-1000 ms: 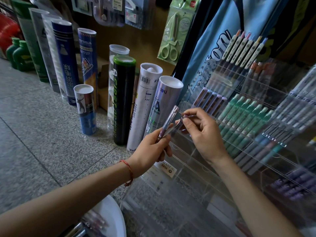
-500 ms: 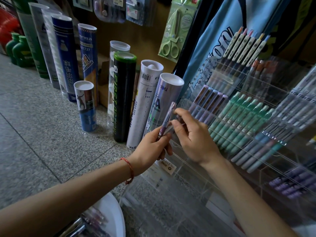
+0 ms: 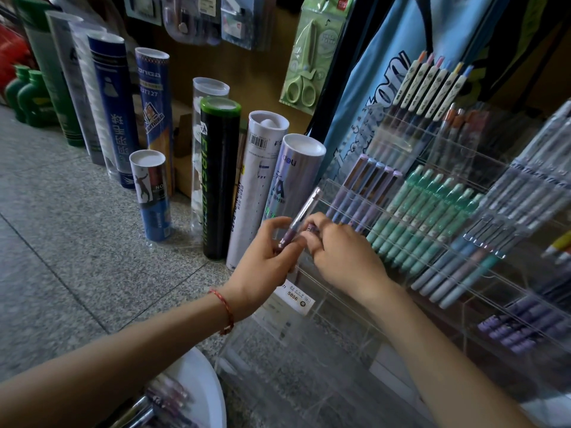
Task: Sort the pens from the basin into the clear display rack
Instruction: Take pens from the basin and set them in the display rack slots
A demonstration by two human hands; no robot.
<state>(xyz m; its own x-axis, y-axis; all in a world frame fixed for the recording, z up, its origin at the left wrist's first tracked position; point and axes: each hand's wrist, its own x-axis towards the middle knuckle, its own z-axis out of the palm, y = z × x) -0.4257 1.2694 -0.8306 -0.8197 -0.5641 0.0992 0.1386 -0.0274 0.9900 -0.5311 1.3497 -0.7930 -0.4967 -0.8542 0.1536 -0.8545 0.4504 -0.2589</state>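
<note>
Pen (image 3: 299, 219), clear-barrelled with a purple tint, is held tilted at the left edge of the clear display rack (image 3: 346, 318), its upper end level with the rack's row of lilac pens (image 3: 364, 193). The left hand (image 3: 265, 267) pinches the pen's lower half between thumb and fingertips. The right hand (image 3: 343, 257), just beside it against the rack's front, curls its fingers round a short purple length, seemingly a second pen (image 3: 311, 227), though most of it is hidden. The basin (image 3: 213, 384) sits below the rack's left corner, with more pens (image 3: 168, 393) lying in it.

The step in hand is judged to be feeding a pen into a slot at the rack's left end. To do it well, align the barrel with the slope of the racked pens and enter it between the clear dividers. Release only once it is seated. The dividers are hard to see, so guiding along the lilac row should help.
</note>
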